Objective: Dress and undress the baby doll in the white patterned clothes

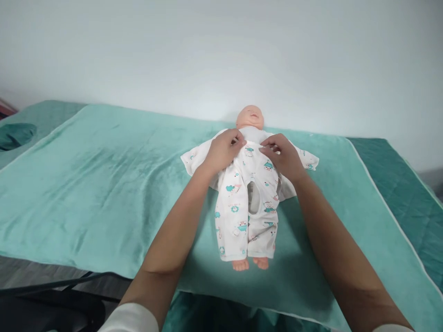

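Observation:
A baby doll lies on its back, head toward the wall and bare feet toward me. It wears a white printed top with the sleeves spread out to both sides. White baby pants with teal and pink prints cover its legs and reach up to the chest; an oval gap shows at the crotch. My left hand pinches the left part of the waistband. At the right part, my right hand has its thumb and fingers closed on the waistband too.
A mint-green blanket covers the bed, with a darker green quilted cover beneath it at the right. Behind the bed rises a pale wall. A black chair-like object stands at the lower left, and a dark green round item lies far left.

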A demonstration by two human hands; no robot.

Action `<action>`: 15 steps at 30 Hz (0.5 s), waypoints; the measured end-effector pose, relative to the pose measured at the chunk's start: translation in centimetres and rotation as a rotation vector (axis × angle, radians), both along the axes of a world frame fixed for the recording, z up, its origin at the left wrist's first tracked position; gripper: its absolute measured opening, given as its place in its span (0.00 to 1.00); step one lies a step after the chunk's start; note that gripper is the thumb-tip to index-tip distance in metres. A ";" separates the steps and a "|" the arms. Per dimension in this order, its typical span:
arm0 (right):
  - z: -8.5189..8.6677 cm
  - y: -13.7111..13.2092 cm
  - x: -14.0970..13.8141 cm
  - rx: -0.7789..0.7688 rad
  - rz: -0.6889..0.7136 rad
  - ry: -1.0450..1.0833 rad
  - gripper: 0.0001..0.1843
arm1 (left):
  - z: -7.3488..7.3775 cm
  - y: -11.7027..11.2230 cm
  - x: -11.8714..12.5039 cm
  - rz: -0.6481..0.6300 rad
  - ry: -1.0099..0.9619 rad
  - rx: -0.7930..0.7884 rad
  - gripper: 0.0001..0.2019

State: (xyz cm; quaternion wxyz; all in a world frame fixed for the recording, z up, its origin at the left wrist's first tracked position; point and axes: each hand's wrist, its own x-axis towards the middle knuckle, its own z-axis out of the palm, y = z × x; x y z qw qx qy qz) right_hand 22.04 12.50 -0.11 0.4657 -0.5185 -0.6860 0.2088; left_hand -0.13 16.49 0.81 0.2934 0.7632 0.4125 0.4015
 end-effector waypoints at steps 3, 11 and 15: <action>1.6 1.1 -0.9 -0.133 0.009 -0.096 0.14 | -0.1 1.7 0.3 0.099 -0.133 -0.064 0.03; 0.9 2.2 -0.9 -0.084 0.078 -0.011 0.27 | -0.7 1.4 0.6 -0.022 -0.131 -0.064 0.09; 0.3 3.1 -1.5 0.109 -0.017 -0.045 0.26 | -0.2 0.0 0.5 -0.141 -0.008 -0.014 0.11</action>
